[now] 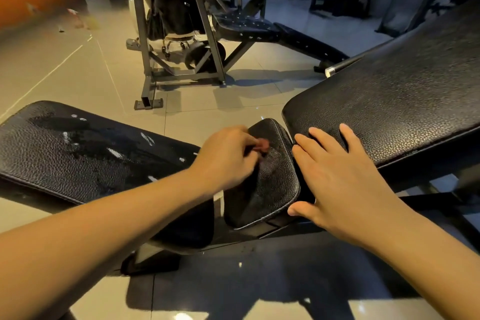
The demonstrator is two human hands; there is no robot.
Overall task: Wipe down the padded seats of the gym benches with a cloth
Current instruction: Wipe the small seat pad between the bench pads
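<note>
Far to the left of the left hand lies a long black padded bench pad (65, 156), grained like leather. On it are wet streaks (75, 135) and a few bright spots of reflected light.

The left hand (223, 158) reaches in from the lower left, and its forearm crosses over the near end of that long pad. Its fingers are curled and they pinch a small reddish cloth (262, 144) (only a little piece of it shows past the fingers, and it is a bit blurred). The cloth touches the small seat pad (272, 187), near the far end of this pad.

The seat pad is between the two hands, just under the fingertips of the left hand and touching the thumb side of the right hand.

The right hand (337, 179) is flat, its fingers straight and spread, and it grips nothing. The fingers (348, 135) rest on the lower edge of the large inclined back pad (389, 106), which rises to the right and away from this hand.

Beyond both hands, on the tiled floor (65, 67), stands another black bench (244, 26) with a grey metal frame (181, 73).
</note>
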